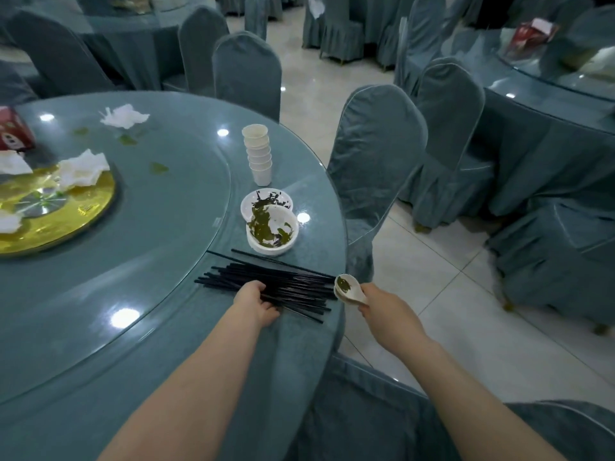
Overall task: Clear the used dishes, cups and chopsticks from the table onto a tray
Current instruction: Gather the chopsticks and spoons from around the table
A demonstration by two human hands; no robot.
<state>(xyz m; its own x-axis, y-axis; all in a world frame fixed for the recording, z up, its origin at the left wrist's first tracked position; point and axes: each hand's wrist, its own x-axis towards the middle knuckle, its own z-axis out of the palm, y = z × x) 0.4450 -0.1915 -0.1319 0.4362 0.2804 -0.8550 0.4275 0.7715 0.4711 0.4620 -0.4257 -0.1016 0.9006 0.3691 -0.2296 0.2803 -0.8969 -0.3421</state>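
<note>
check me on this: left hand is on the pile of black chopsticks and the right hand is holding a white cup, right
Not quite. In the head view the right hand holds a white spoon smeared with green residue, not a cup. The cups stand stacked further back on the table. The left hand is indeed on the black chopsticks.

- Both forearms reach forward from the lower edge of the view, bare to the elbow, the left one angled slightly inward.
- The left hand (258, 301) lies palm down, knuckles up, its fingers curled round a bundle of black chopsticks (283, 287); the fingertips are hidden beneath, so the grip looks firm but cannot be fully confirmed.
- The right hand (382, 311) is held off to the side at about the same reach, pinching a small white spoon (347, 289) between thumb and fingers.
</note>
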